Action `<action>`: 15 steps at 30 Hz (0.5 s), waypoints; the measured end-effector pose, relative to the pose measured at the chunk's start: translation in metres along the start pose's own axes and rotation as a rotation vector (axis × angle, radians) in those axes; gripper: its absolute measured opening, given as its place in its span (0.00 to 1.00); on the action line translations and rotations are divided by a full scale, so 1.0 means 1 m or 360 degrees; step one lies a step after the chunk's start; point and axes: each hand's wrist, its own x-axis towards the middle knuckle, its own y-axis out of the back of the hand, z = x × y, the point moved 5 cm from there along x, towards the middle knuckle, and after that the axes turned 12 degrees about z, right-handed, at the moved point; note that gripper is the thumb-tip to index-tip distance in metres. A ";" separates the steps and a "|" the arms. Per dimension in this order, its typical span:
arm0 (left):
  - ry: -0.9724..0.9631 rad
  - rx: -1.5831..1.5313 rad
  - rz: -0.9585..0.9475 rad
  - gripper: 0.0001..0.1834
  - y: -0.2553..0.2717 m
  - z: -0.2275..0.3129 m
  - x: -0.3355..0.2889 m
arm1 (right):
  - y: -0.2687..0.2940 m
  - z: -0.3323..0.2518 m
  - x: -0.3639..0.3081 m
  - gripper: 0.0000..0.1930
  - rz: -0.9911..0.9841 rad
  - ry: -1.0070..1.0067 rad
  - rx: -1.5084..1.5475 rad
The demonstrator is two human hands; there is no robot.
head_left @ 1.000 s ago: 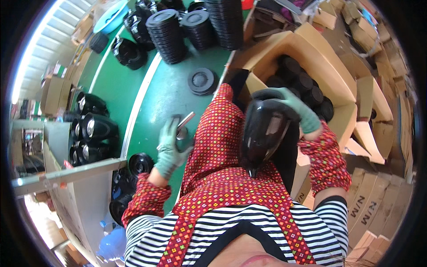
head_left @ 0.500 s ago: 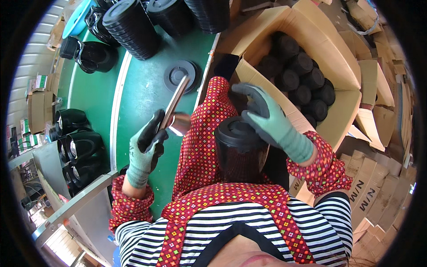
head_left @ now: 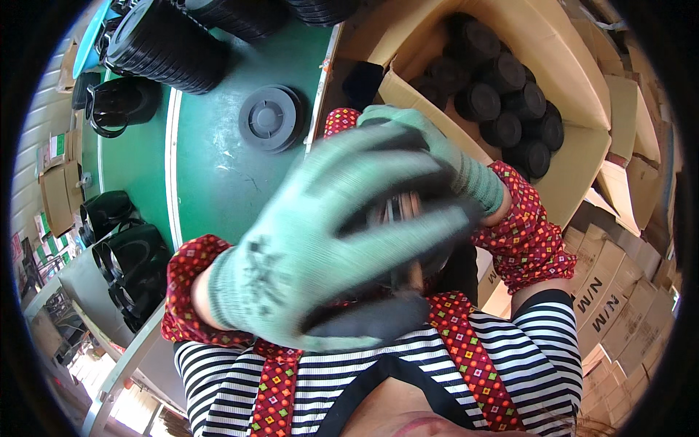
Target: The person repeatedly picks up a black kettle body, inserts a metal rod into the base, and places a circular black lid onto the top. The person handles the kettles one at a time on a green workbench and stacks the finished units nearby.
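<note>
My left hand (head_left: 342, 226), in a pale green glove with dark fingertips, is close up and smeared by motion. It covers most of my lap with its fingers spread. Through the gaps between them shows a coppery, silvery shiny thing (head_left: 400, 210); whether the hand grips it cannot be seen. My right hand (head_left: 426, 135), gloved alike, is curved at the far side of my left hand, its fingertips hidden. Under both hands is the dark, glossy container (head_left: 435, 264) in my lap, nearly all covered. A round black lid (head_left: 269, 119) lies on the green table.
A tall stack of black lids (head_left: 164, 47) stands at the table's far left. Black jugs with handles (head_left: 127, 102) line its left side. To my right an open cardboard box (head_left: 575, 164) holds several black cylinders (head_left: 502, 130). Flattened cartons (head_left: 619, 291) lie beyond.
My left hand has swung from the left, where it held a slim metallic thing, rightward over my lap. My right hand has moved slightly up and left. The view has shifted slightly.
</note>
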 end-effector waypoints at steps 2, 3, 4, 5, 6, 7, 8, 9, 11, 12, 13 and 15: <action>-0.0055 -0.0356 -0.0140 0.30 -0.038 -0.003 0.006 | -0.004 0.001 0.001 0.18 -0.0023 -0.0044 0.0367; -0.0046 -0.0211 -0.0063 0.30 -0.047 0.002 0.008 | -0.009 0.010 -0.001 0.18 -0.0076 -0.0046 0.0486; 0.0073 -0.0127 0.0087 0.25 -0.058 0.007 0.012 | -0.012 0.014 -0.002 0.18 -0.0127 -0.0034 0.0571; 0.0184 0.0060 0.0133 0.24 -0.069 0.014 0.015 | -0.015 0.014 -0.003 0.19 -0.0176 -0.0038 0.0637; 0.0294 0.0248 0.0179 0.22 -0.077 0.019 0.018 | -0.020 0.012 -0.001 0.12 -0.0193 0.0045 0.0618; 0.0315 0.0332 0.0243 0.21 -0.084 0.021 0.019 | -0.027 0.006 0.003 0.10 -0.0183 0.0137 0.0557; 0.0332 0.0299 0.0256 0.21 -0.089 0.020 0.020 | -0.030 0.002 0.006 0.16 -0.0177 0.0192 0.0498; 0.0327 0.0272 0.0257 0.21 -0.090 0.019 0.020 | -0.031 -0.002 0.009 0.24 -0.0160 0.0230 0.0445; 0.0289 0.0140 0.0179 0.21 -0.089 0.019 0.020 | -0.029 -0.003 0.004 0.21 -0.0155 0.0216 0.0396; 0.0250 0.0039 0.0111 0.21 -0.082 0.015 0.017 | -0.024 -0.003 -0.005 0.12 -0.0092 0.0315 0.0212; 0.0105 -0.0169 0.0104 0.22 -0.074 0.008 0.010 | -0.018 -0.003 -0.012 0.09 -0.0019 0.0408 0.0021; -0.0100 -0.0583 0.0177 0.22 -0.056 -0.006 -0.008 | -0.010 -0.023 -0.031 0.20 0.0205 0.0705 -0.0580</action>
